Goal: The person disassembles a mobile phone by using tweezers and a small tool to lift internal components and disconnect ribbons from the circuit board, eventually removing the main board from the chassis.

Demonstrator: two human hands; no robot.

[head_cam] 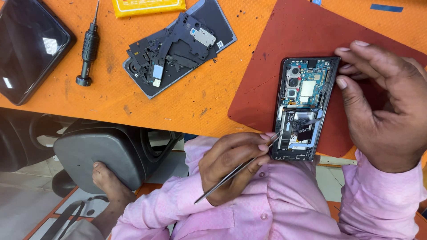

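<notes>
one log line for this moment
left hand grips tweezers | tips at opened phone innards | right hand steadies phone edge | red mat beneath

Pink long sleeves (178,200), ending at wrists behind the fingers (249,141). Small pink button (263,216) below the left hand (231,164).

Bright, even light from above, with only short soft shadows under the hands and beside the opened phone (301,109). White glare patches on the dark glossy screen (31,46) far left of the phone, and small glints on the tweezers (240,168) just below-left of it. Sharp around the phone; slightly softer toward the lower edge.
</notes>
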